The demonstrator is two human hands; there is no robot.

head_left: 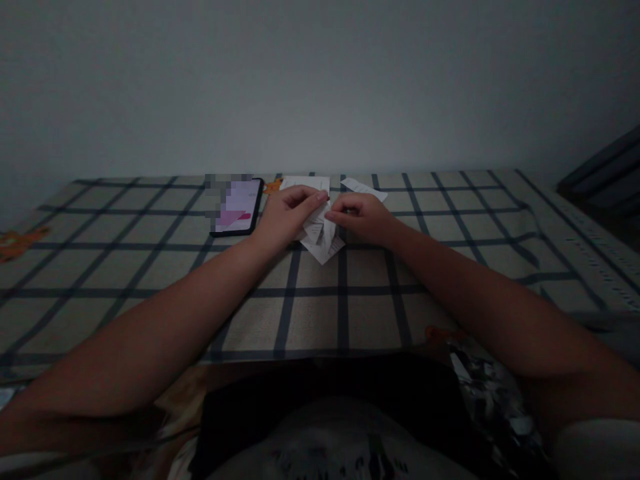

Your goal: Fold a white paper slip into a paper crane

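Note:
A small folded piece of white printed paper [327,225] is pinched between my two hands over the table. My left hand [293,210] grips its left side, thumb and fingers closed on it. On the other side, my right hand [364,215] has thumb and forefinger pressed together at the paper's right edge. Below the folded piece, the corner of a printed paper [324,255] points toward me; whether it is a separate piece I cannot tell. Behind my left hand lies a white sheet [306,181], partly covered. A paper strip [365,189] lies just behind my right hand.
A phone [237,208] with its screen lit lies left of my left hand. The table wears a checked cloth [370,320] with orange printed figures. A pale wall [320,87] rises right behind it. Something dark and ribbed [607,167] stands at the far right.

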